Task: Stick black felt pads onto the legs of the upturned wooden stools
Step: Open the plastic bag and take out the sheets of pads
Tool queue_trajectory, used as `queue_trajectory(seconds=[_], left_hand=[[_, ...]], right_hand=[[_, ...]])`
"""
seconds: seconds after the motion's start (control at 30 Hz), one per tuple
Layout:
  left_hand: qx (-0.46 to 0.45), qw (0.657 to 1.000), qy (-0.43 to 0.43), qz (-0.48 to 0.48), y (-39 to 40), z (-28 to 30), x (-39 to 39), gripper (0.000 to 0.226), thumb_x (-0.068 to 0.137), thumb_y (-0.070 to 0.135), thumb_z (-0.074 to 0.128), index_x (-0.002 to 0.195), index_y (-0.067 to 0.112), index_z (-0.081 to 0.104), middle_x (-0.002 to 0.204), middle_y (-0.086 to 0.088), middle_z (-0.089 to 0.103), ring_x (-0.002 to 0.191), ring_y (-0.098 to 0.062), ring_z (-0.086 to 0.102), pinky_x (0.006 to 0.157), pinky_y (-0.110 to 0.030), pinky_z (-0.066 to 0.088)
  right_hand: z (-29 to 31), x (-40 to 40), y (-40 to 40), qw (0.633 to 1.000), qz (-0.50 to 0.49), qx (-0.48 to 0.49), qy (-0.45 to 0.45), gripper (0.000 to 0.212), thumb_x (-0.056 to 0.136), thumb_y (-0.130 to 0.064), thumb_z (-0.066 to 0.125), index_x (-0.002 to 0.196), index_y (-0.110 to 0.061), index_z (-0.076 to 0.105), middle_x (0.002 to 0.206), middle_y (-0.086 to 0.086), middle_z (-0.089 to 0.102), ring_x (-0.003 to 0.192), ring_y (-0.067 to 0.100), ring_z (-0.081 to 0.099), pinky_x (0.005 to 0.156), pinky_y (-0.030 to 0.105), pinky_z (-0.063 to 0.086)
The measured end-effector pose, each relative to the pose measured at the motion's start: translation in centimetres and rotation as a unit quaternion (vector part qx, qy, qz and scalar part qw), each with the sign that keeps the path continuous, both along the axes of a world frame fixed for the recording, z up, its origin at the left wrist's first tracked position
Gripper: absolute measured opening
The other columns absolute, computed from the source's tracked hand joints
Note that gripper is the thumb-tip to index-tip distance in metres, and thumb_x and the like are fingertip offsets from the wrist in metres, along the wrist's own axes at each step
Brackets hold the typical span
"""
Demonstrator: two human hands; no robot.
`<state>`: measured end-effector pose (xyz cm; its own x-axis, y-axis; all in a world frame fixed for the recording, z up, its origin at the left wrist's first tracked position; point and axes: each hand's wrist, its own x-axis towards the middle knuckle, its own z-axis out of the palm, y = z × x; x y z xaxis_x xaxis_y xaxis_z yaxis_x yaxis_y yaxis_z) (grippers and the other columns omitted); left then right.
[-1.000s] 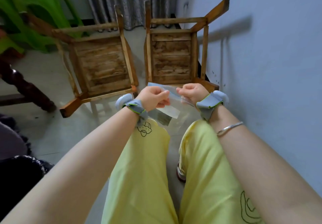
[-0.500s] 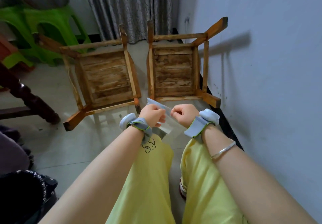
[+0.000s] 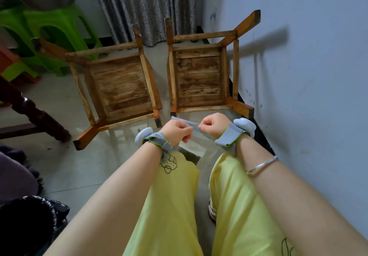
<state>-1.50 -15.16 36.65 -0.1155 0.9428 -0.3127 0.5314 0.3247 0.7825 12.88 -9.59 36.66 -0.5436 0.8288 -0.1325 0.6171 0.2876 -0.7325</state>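
Observation:
Two upturned wooden stools lie side by side on the floor, the left stool (image 3: 119,86) and the right stool (image 3: 199,76), legs pointing up and outward. In front of them my left hand (image 3: 176,132) and my right hand (image 3: 214,125) both pinch the top edge of a clear plastic bag (image 3: 196,148), which hangs down between my knees. A white card shows inside the bag; any felt pads in it are too hidden to make out. Both hands sit just before the stools' near legs.
A grey wall (image 3: 308,96) runs close along the right. Green plastic stools (image 3: 45,28) stand at the back left, a dark turned table leg (image 3: 33,114) at the left, a black bag (image 3: 29,222) at the lower left, a curtain (image 3: 147,6) behind.
The view has tilted so the stools sit lower and nearer. My hands have come closer together on the bag's top edge, still pinching it.

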Motion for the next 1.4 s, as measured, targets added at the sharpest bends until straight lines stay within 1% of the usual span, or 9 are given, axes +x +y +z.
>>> queue_trajectory(seconds=[0.23,0.47,0.57,0.67,0.8,0.97,1.1,1.3,1.4], left_hand=[[-0.061,0.998,-0.028,-0.021,0.1,-0.2,0.2,0.037,0.093,0.017,0.047,0.056,0.014,0.053,0.056,-0.001,0.050,0.046,-0.009,0.044,0.030,-0.009,0.029],[0.012,0.998,-0.008,0.054,-0.2,0.1,0.1,0.022,0.091,0.013,0.045,0.076,0.010,0.060,0.063,0.004,0.055,0.052,-0.008,0.051,0.029,-0.004,0.030],[0.006,0.998,-0.012,0.065,-0.2,0.1,0.2,0.024,0.089,0.009,0.045,0.072,0.008,0.062,0.063,0.004,0.056,0.046,-0.003,0.055,0.029,-0.005,0.031],[-0.007,0.996,-0.027,0.083,0.1,0.0,0.3,0.033,0.089,0.014,0.045,0.057,0.016,0.056,0.061,0.004,0.057,0.035,0.003,0.053,0.030,-0.009,0.032],[0.009,0.997,-0.025,0.072,0.1,-0.1,0.3,0.038,0.091,0.022,0.049,0.054,0.019,0.053,0.059,0.002,0.057,0.052,-0.010,0.051,0.038,-0.015,0.035],[-0.023,0.996,-0.041,0.078,0.3,0.1,0.2,0.035,0.089,0.020,0.052,0.055,0.017,0.054,0.042,0.009,0.058,0.033,0.003,0.051,0.030,-0.007,0.032],[-0.078,0.991,-0.066,0.084,0.5,0.4,0.3,0.031,0.089,0.019,0.054,0.058,0.014,0.053,0.028,0.011,0.054,0.026,0.003,0.047,0.028,-0.006,0.028],[-0.142,0.986,-0.053,0.073,0.3,0.5,0.5,0.033,0.091,0.020,0.050,0.058,0.015,0.048,0.053,0.002,0.048,0.023,0.001,0.041,0.031,-0.008,0.022],[-0.117,0.990,-0.040,0.070,0.2,0.4,0.4,0.035,0.093,0.021,0.046,0.058,0.016,0.048,0.043,0.005,0.053,0.027,0.001,0.044,0.032,-0.011,0.024]], right_hand=[[-0.3,-0.4,0.7,0.999,-0.039,-0.006,-0.022,0.019,0.082,-0.013,0.057,0.078,0.001,0.069,0.051,-0.008,0.046,0.070,0.020,0.048,0.051,0.020,0.031],[-0.3,0.7,0.1,0.985,0.003,-0.149,0.089,0.012,0.083,-0.006,0.059,0.085,0.002,0.067,0.031,-0.011,0.050,0.026,0.001,0.040,0.028,0.010,0.030],[0.0,0.2,-0.2,0.997,0.024,-0.056,0.041,0.015,0.082,-0.009,0.060,0.088,0.001,0.069,0.061,0.001,0.061,0.048,0.001,0.050,0.043,0.003,0.034],[-0.1,-0.2,-0.5,0.998,0.015,-0.022,0.048,0.012,0.082,-0.012,0.060,0.084,-0.005,0.070,0.074,0.005,0.061,0.068,0.013,0.052,0.060,0.020,0.040],[-0.1,-0.2,-0.7,0.998,0.003,-0.016,0.060,0.011,0.082,-0.015,0.060,0.080,-0.009,0.070,0.057,-0.005,0.056,0.056,0.008,0.049,0.054,0.018,0.037],[-0.3,-0.9,-0.9,0.998,-0.041,0.048,0.005,0.017,0.082,-0.017,0.058,0.069,-0.011,0.068,0.047,-0.010,0.045,0.051,0.011,0.043,0.045,0.017,0.029],[-0.1,-1.8,-0.9,0.995,-0.049,0.067,-0.053,0.021,0.084,-0.016,0.055,0.077,-0.002,0.069,0.062,0.003,0.054,0.070,0.020,0.048,0.050,0.025,0.029],[-0.1,-2.4,-1.3,0.994,-0.045,0.053,-0.089,0.021,0.085,-0.014,0.052,0.082,-0.001,0.068,0.080,0.017,0.065,0.075,0.024,0.049,0.047,0.022,0.027],[-0.3,-2.2,-1.1,0.996,-0.028,0.069,-0.055,0.020,0.085,-0.012,0.051,0.083,0.000,0.067,0.086,0.019,0.070,0.074,0.026,0.053,0.053,0.027,0.031]])
